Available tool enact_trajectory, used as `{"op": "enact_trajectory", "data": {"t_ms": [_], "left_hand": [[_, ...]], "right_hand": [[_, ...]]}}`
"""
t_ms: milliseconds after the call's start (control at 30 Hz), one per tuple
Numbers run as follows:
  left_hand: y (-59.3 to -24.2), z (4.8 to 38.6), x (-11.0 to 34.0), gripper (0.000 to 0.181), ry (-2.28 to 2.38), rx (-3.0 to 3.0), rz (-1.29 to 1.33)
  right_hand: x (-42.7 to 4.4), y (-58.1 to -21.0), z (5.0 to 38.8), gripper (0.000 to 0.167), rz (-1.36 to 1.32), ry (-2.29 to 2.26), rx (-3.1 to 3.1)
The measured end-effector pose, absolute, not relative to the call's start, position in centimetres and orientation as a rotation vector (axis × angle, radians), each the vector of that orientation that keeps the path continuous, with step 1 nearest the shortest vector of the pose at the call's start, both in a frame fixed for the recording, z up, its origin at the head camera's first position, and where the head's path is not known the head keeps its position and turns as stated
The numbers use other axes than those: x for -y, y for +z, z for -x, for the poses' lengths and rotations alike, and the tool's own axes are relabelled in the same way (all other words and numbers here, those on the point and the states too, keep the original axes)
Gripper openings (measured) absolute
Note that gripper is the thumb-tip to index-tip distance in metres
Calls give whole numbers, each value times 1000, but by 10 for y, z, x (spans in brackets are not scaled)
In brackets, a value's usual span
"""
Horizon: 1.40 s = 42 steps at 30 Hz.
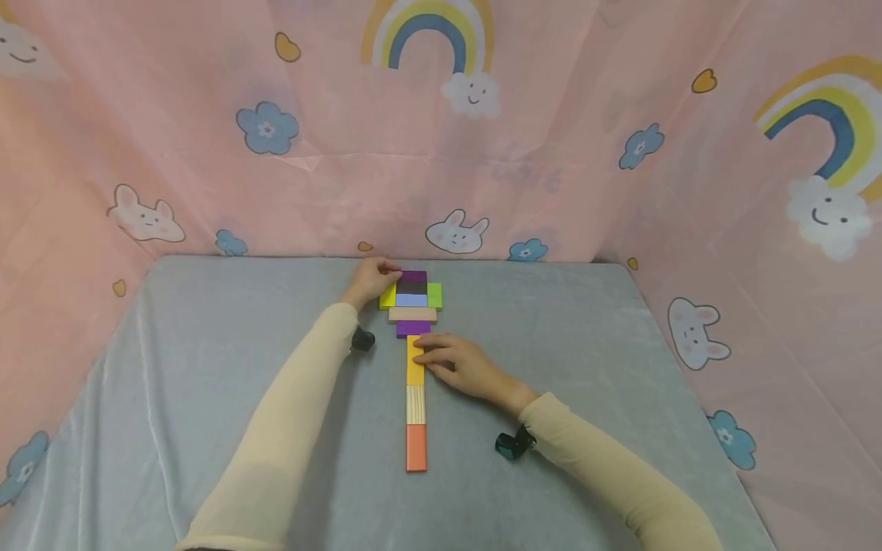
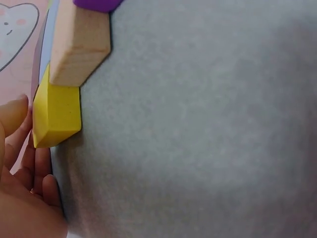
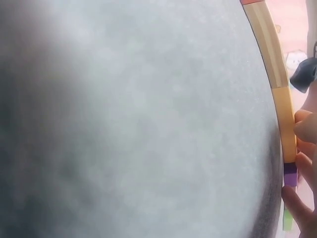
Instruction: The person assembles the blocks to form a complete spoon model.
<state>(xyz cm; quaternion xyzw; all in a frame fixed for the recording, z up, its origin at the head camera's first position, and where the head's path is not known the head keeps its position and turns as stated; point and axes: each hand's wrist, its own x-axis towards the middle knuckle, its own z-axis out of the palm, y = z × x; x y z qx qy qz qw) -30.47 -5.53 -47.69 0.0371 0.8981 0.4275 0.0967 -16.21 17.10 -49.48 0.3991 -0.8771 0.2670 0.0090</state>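
Observation:
A row of coloured wooden blocks lies on the grey cloth. My left hand is at its far end, fingertips by the dark purple block and the yellow block; whether they touch both is unclear. Below the purple block lie a black block, a light blue block and, to the right, a green block. Nearer are a plain wood block and a violet block. My right hand rests extended fingertips on the orange-yellow block.
Toward me the row continues with a striped wood block and an orange-red block. Grey cloth covers the table. A pink patterned curtain hangs behind and at both sides. Each wrist wears a small black camera.

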Motion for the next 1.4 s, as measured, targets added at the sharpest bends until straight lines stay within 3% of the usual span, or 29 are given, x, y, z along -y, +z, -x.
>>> {"op": "enact_trajectory", "data": {"t_ms": [1400], "left_hand": [[-474, 303, 49, 27, 1080, -2737, -131]], "right_hand": [[-171, -494, 160, 25, -1239, 863, 2744]]}}
